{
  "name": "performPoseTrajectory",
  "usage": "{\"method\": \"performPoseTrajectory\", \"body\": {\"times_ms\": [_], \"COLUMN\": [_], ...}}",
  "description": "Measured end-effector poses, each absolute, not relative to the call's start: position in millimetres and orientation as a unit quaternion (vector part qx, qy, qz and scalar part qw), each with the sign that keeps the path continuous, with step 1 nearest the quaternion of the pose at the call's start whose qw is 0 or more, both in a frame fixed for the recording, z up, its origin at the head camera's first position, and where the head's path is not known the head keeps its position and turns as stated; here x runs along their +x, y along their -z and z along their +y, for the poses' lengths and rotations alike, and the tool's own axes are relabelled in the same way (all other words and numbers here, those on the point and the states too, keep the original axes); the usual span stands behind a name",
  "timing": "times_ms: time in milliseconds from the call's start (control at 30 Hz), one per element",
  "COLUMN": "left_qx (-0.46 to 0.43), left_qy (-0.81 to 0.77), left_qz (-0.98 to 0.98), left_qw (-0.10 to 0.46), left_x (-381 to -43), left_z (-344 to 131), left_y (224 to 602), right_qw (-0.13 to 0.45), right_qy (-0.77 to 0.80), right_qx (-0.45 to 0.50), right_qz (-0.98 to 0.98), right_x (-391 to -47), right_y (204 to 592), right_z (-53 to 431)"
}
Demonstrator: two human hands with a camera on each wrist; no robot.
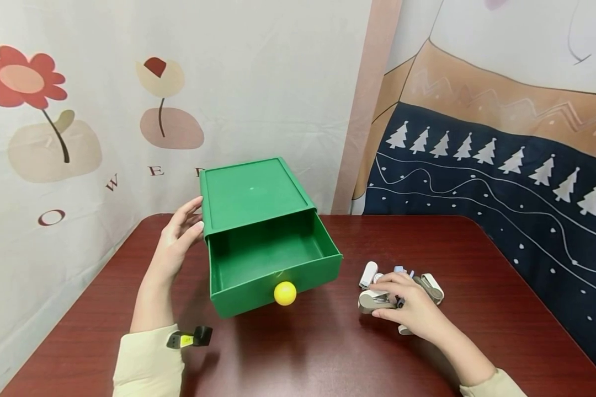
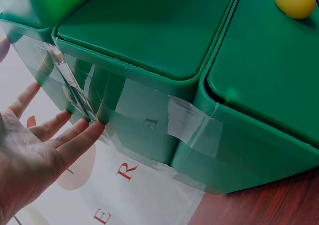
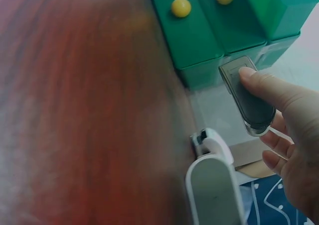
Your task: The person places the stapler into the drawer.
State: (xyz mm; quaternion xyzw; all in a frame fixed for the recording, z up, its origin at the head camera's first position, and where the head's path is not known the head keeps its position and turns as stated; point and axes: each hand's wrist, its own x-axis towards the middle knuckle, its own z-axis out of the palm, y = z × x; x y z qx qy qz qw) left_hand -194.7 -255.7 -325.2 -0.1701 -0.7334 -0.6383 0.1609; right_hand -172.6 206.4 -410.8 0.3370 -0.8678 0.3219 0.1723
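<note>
A green drawer cabinet (image 1: 253, 193) stands left of centre, its upper drawer (image 1: 278, 281) pulled out, with a yellow knob (image 1: 285, 293) on the front. My left hand (image 1: 181, 240) touches the cabinet's left side with extended, spread fingers (image 2: 75, 135). To the right, my right hand (image 1: 409, 303) pinches a small grey stapler (image 3: 246, 93) between thumb and fingers, low over the table. Below it in the right wrist view is another grey stapler with a white rim (image 3: 214, 187). Around the right hand lie a white stapler (image 1: 368, 274) and a grey-and-white one (image 1: 431, 288), partly covered by the fingers.
Clear tape (image 2: 187, 118) joins the stacked cabinet units. Lower drawers carry yellow knobs (image 3: 181, 7) too. The dark red table (image 1: 288, 353) spreads out in front. Behind it hang a flower-printed curtain (image 1: 278, 82) and a dark blue tree-patterned cloth (image 1: 477, 171). A blue item (image 1: 399, 269) lies beyond the right hand.
</note>
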Motion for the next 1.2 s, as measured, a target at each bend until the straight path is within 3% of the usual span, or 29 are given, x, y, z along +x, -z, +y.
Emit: {"method": "performPoseTrajectory", "body": {"times_ms": [1200], "left_qx": [-0.171], "left_qy": [0.63], "left_qz": [-0.739], "left_qw": [0.164], "left_x": [-195.2], "left_z": [-255.3], "left_y": [325.9], "right_qw": [0.251], "right_qy": [-0.426], "right_qx": [0.347], "right_qz": [-0.797], "right_x": [-183.3], "right_y": [311.4], "right_z": [177.6]}}
